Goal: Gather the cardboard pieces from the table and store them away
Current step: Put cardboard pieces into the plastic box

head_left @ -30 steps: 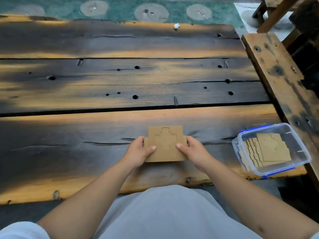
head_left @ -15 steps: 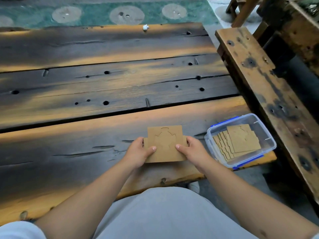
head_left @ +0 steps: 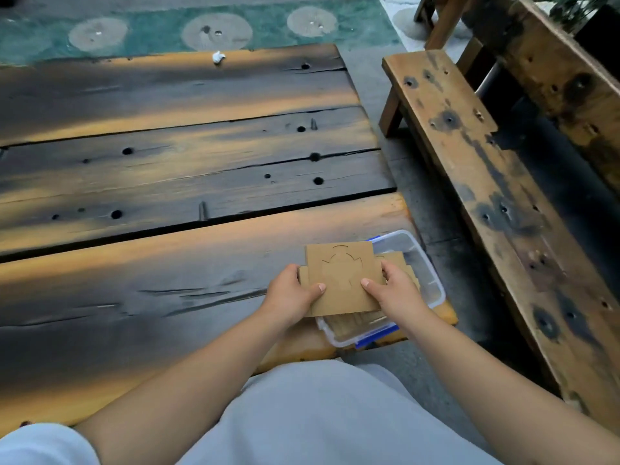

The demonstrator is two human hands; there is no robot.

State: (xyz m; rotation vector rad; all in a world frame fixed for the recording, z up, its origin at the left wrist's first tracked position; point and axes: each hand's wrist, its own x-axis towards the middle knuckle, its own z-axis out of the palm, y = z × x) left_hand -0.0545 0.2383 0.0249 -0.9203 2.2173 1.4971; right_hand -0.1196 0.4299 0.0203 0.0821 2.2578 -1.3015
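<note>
A stack of brown cardboard pieces (head_left: pixel 342 280) with cut-out outlines is held flat between both hands. My left hand (head_left: pixel 290 297) grips its left edge and my right hand (head_left: pixel 394 292) grips its right edge, thumbs on top. The stack hovers over a clear plastic box (head_left: pixel 424 263) with blue clips at the table's near right corner. More cardboard pieces (head_left: pixel 357 322) lie inside the box, mostly hidden by the held stack.
The dark plank table (head_left: pixel 167 196) stretches away to the left. A small white scrap (head_left: pixel 218 57) lies at its far edge. A worn wooden bench (head_left: pixel 486 182) runs along the right, across a narrow gap of paved floor.
Both hands have carried the cardboard stack to the right, from the table's near edge to above the plastic box. The view has swung right with them.
</note>
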